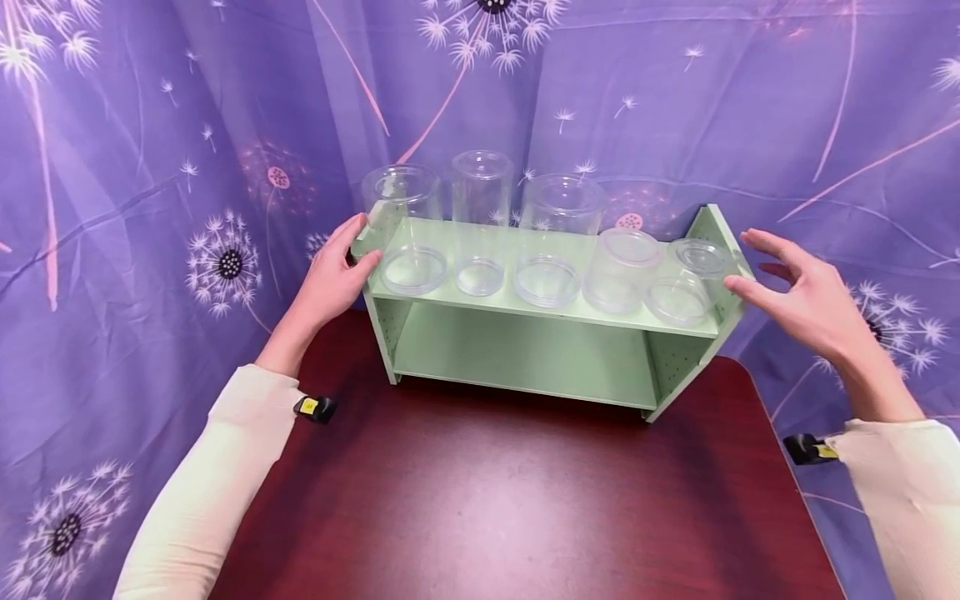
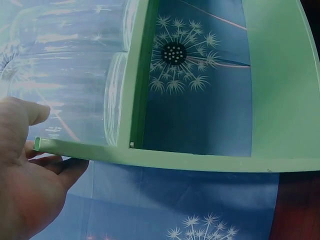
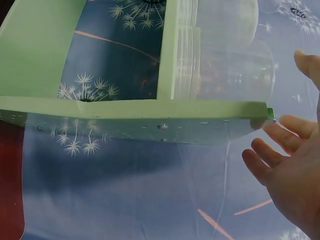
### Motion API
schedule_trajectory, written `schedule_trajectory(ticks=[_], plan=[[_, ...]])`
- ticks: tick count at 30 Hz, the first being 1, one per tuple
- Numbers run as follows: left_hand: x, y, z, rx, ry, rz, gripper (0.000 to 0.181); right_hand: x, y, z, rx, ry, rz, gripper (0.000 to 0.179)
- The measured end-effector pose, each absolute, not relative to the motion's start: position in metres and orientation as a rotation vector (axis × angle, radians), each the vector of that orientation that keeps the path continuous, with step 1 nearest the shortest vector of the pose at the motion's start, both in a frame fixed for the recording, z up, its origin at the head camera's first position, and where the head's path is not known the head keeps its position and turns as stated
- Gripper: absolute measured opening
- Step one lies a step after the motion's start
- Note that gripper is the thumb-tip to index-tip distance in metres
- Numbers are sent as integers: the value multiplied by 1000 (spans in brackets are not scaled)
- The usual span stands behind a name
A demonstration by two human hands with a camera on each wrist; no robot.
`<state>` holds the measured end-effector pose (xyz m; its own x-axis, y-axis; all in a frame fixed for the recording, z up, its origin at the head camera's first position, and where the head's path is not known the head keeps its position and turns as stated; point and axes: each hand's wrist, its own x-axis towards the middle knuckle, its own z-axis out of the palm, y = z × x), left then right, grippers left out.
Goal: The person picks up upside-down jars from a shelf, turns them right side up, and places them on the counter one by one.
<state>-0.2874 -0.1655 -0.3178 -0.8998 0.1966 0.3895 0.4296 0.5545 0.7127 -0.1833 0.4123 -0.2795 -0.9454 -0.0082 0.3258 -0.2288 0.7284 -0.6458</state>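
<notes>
Rack (image 1: pixel 525 354), pale green, 2 shelves, on dk red bench (image 1: pixel 495 483). Upper shelf (image 1: pixel 480 306): 5 clear containers (image 1: pixel 558 237) in 1 row, 3 taller at L, 2 shorter at R. L hand (image 1: pixel 330 275) at rack's L end panel (image 2: pixel 200 161): fingers (image 2: pixel 72 171) at outer face, thumb spread apart from them, inner side. R hand (image 1: pixel 810 296) just beside R end panel (image 3: pixel 135 110): fingers & thumb spread, contact w/ panel unclear. Wht sleeves (image 1: pixel 217 467). Purple curtain (image 1: pixel 645 75), dandelion print, behind rack.
</notes>
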Motion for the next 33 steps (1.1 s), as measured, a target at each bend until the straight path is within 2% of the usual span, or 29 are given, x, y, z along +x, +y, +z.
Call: schedule_trajectory(ticks=[15, 24, 33], plan=[[-286, -168, -317, -539, -2569, -1170, 62, -209, 405, -279, 248, -2766, 884, 77], [-288, -170, -316, -543, -2580, -1178, 62, -219, 402, -286, 379, -2733, 858, 79], [-288, -171, -316, -550, -2575, -1197, 61, -220, 394, -286, 339, -2793, 753, 87]])
